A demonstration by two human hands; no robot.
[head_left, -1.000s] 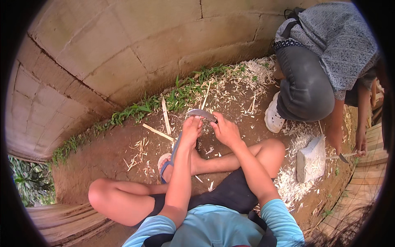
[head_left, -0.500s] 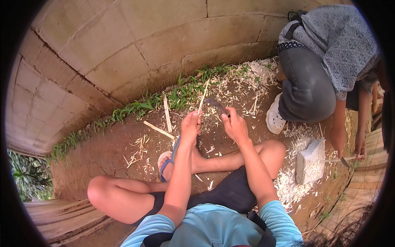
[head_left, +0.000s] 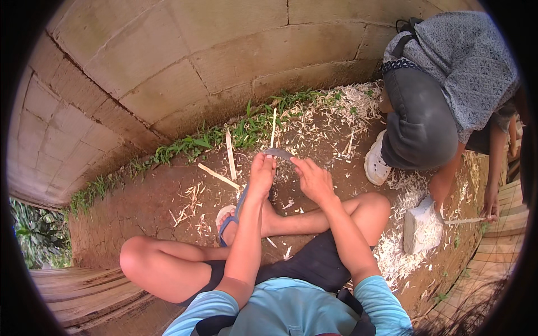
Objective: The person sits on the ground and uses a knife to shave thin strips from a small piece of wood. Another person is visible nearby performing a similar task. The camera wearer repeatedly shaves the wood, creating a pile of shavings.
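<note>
My left hand (head_left: 261, 175) is closed around a thin pale wooden strip (head_left: 273, 126), which points away from me toward the wall. A curved dark-bladed knife (head_left: 280, 153) is in my right hand (head_left: 315, 180), its handle mostly hidden by the fingers. The blade's tip end lies by my left fingertips, at the lower part of the strip; whether it cuts into the wood cannot be told. Both hands are held above my crossed legs.
Two pale wood pieces (head_left: 231, 155) (head_left: 218, 176) lie left of my hands. Shavings (head_left: 353, 106) cover the soil by the block wall (head_left: 224, 61). At right a crouching person (head_left: 426, 117) works with a strip over a pale block (head_left: 423, 227). Bamboo slats (head_left: 504, 229) edge the ground.
My right hand has shifted left and down, bringing the blade from beside the strip to my left fingertips. The strip stands more upright. The other person's near hand has moved left toward the block.
</note>
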